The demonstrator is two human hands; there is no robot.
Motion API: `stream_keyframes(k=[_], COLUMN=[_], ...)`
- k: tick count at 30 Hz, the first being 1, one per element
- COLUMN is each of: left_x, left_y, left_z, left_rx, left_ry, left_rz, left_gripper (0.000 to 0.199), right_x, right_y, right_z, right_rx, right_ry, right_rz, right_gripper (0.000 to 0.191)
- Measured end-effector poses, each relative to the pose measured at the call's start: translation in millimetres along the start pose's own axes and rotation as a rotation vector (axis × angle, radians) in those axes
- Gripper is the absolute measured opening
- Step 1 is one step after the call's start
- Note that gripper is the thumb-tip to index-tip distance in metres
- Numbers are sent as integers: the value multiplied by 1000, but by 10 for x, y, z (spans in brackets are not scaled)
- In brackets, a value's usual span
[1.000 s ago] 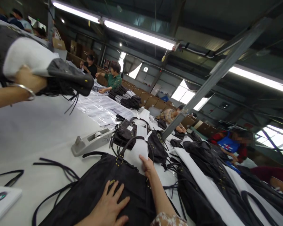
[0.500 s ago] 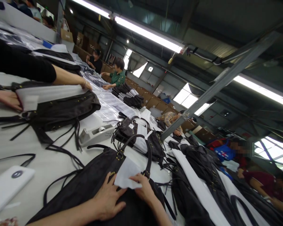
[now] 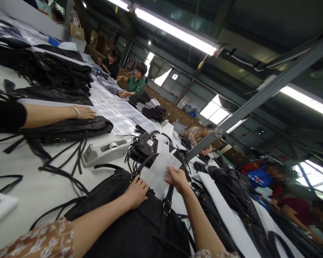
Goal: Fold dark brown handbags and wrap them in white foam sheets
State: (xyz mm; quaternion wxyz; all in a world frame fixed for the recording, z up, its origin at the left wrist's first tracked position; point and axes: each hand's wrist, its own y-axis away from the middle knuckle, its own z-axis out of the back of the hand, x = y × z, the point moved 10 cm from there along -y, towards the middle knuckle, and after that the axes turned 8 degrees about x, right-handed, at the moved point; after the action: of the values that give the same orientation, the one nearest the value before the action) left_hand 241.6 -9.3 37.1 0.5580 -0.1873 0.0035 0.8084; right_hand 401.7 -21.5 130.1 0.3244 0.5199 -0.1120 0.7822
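Observation:
A large black handbag (image 3: 140,229) lies on the table in front of me, its two handles pointing away. My left hand (image 3: 136,192) is at its top edge by the base of one handle, fingers curled over the rim and gripping it. Between the handles rises a thin white sheet of paper (image 3: 157,172). My right hand (image 3: 177,177) pinches the sheet at its right side, above the other handle (image 3: 167,202). The sheet's lower end is hidden behind the bag's rim.
A tape dispenser (image 3: 105,152) stands beyond the bag on the left. A co-worker's hand (image 3: 86,113) rests on another black bag (image 3: 72,129). A smaller black handbag (image 3: 142,147) sits ahead. Several black bags with white wrapping (image 3: 217,200) fill the right, beside a slanting metal post (image 3: 201,145).
My right hand has lifted the white sheet up and away, and more of it shows. My left hand moved from the bag's side to its rim. The co-worker's arm shifted on the other bag.

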Motion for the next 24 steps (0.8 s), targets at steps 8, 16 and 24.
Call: stream_keyframes(k=[8,16,24], left_x=[8,-20,-3], left_y=[-71,-19,24], left_z=[-26,25,56], left_rx=[-29,-51,-57], left_ry=[-13,-79,-53], left_rz=[-71,-79,-50], left_gripper=[25,29,27], right_x=[50,222,598], right_y=[-470,-807,-585], right_z=[3,204,364], right_rx=[-50,-181,-231], right_ry=[-156,-170,-153], right_rz=[20,65,160], right_gripper=[23,21,19])
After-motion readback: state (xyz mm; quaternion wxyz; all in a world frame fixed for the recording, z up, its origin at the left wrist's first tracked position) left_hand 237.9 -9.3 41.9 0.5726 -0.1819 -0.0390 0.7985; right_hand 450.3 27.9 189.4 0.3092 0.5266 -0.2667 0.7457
